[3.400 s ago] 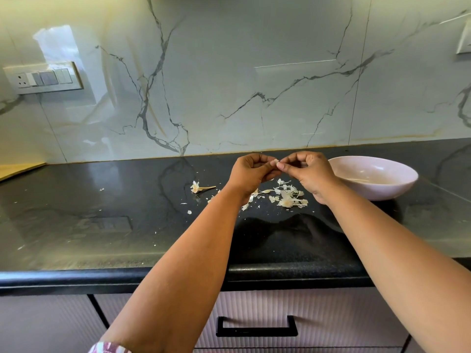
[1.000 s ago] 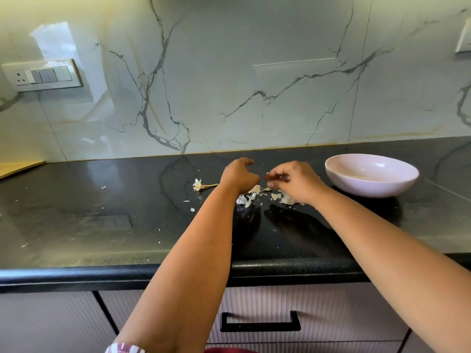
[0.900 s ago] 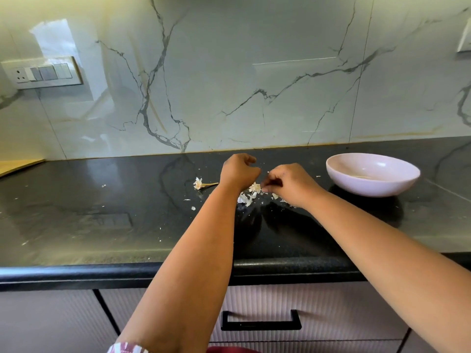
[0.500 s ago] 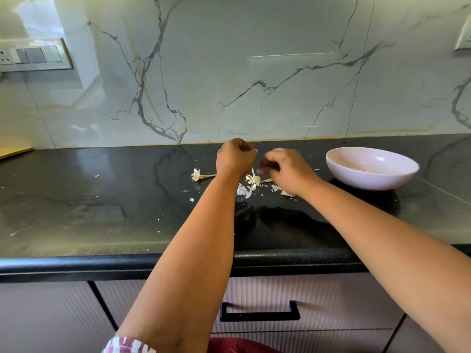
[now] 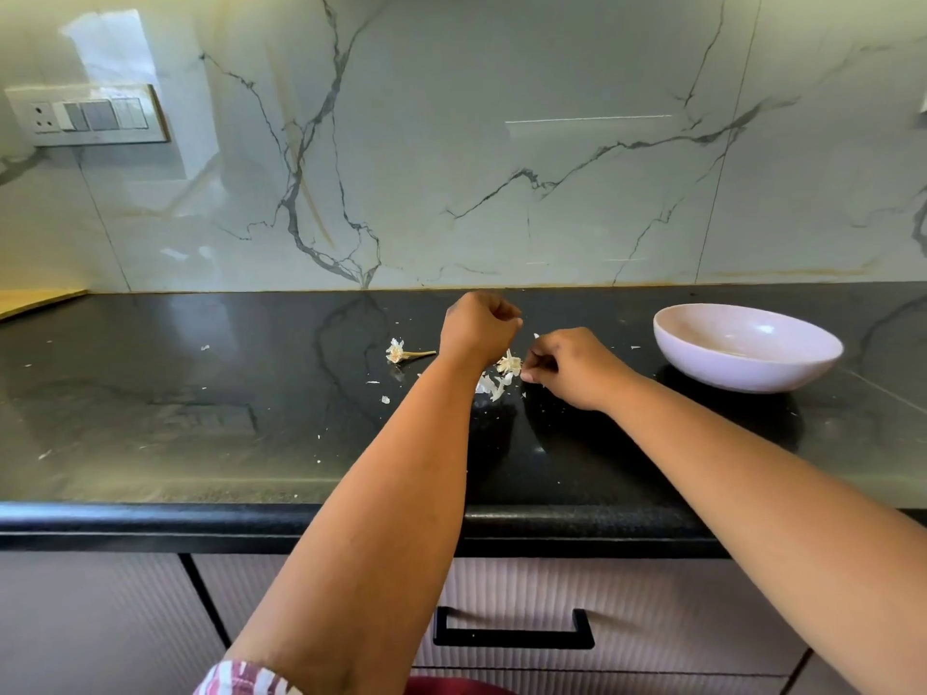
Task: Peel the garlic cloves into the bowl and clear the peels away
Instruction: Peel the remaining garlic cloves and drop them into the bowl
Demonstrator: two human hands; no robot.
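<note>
Both bare hands are down at the centre of the frame over the glossy black stone countertop. The left hand is curled into a loose fist just above the surface, knuckles to the camera; whether anything sits inside those fingers, I cannot tell. Just to its right, the right hand is low on the counter, thumb and fingertips drawn together at the edge of the small heap of papery white garlic peels — they seem to be pinching at the scraps, though the exact contact is hidden by the hand itself. The heap lies between the two hands, partly under the left wrist. Left of centre, apart from the heap, lies a dried garlic stem with a tuft of skin. Tiny white flecks are scattered around. At the right of the frame sits the shallow pale lilac ceramic bowl, well apart from the peels; what is in it is not clear. Upper left, a white switch plate is on the veined marble backsplash. At the bottom, a black drawer handle.
</note>
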